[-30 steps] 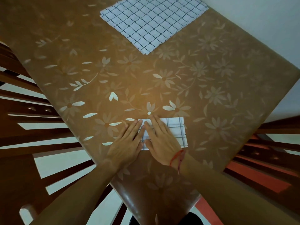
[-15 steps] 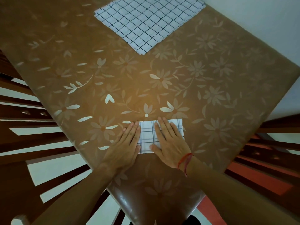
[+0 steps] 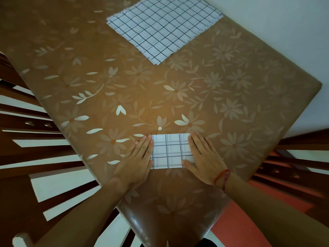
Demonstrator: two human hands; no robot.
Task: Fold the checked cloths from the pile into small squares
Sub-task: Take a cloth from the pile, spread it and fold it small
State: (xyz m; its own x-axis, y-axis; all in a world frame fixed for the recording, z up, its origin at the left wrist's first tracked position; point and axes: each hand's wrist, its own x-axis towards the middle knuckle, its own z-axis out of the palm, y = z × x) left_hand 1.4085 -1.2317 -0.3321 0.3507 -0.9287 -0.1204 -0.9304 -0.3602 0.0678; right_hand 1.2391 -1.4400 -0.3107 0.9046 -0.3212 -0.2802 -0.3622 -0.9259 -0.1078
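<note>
Folded checked cloth (image 3: 170, 151) lies flat near the table's (image 3: 231, 97) near corner, between my hands. Left hand (image 3: 138, 163): fingers straight, palm down at the cloth's left edge, gripping nothing. Right hand (image 3: 203, 158): flat, fingers straight, pressing on the cloth's right end; red thread (image 3: 222, 177) at the wrist. Pile of checked cloths (image 3: 163, 27) sits well apart at the far edge.
</note>
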